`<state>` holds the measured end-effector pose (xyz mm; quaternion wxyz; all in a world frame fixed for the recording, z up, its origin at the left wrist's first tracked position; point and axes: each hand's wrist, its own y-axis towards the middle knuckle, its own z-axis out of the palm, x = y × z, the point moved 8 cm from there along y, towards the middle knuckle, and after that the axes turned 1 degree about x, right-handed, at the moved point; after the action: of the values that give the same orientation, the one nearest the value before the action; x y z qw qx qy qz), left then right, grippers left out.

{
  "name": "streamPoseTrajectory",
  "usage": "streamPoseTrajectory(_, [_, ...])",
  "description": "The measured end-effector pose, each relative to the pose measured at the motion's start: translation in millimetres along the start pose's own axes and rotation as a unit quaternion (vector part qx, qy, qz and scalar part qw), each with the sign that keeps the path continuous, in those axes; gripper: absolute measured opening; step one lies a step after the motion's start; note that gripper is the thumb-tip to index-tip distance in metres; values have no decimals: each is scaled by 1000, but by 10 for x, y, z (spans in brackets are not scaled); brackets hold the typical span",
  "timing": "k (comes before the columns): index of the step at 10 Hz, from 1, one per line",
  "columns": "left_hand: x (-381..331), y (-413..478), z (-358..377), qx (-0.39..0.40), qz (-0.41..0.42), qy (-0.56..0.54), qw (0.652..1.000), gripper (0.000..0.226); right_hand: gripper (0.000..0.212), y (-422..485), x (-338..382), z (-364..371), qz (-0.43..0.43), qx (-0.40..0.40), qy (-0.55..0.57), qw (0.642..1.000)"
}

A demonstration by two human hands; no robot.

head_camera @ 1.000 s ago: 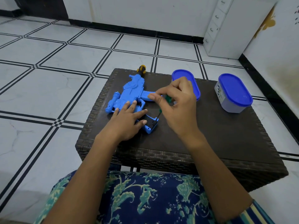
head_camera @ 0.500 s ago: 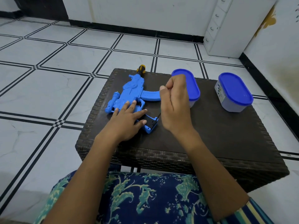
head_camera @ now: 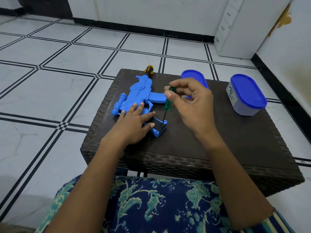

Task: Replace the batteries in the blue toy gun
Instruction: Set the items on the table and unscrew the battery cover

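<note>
Cover-screw step: your left hand [head_camera: 133, 121] lies flat pinning the gun [head_camera: 139, 91], right hand [head_camera: 193, 105] pinches the screwdriver [head_camera: 168, 103] at the grip; next needs a seated tip, steady twist.

Bright, soft, even light; source unclear. Faint sheen on dark woven wicker table [head_camera: 244, 145]. Wide-angle distortion: white tiled floor w/ black lines [head_camera: 50, 91] bends twd edges. Ctr sharp, corners slightly soft, dimmer bottom-left.
</note>
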<state>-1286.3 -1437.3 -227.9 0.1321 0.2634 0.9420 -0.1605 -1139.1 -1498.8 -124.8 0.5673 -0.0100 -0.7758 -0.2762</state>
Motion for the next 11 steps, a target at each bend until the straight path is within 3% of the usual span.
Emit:
streamPoseTrajectory(3, [9,1,6,0,0,1,1000,51,17,-26,118,-52,-78,-50,-59,994])
streamPoseTrajectory(6, [18,18,14,-3,3,0,1000,51,14,-36,86,46,-61,5,-44,997])
streamPoseTrajectory(8, [23,30,19,-6,3,0,1000,51,16,-31,139,-22,-103,-40,-89,990])
streamPoseTrajectory(10, [19,21,13,-1,2,-2,1000,52,18,-32,55,47,-49,1,-29,998])
streamPoseTrajectory(11, [20,19,5,-3,3,-4,1000,52,18,-59,123,50,-78,-10,-54,995])
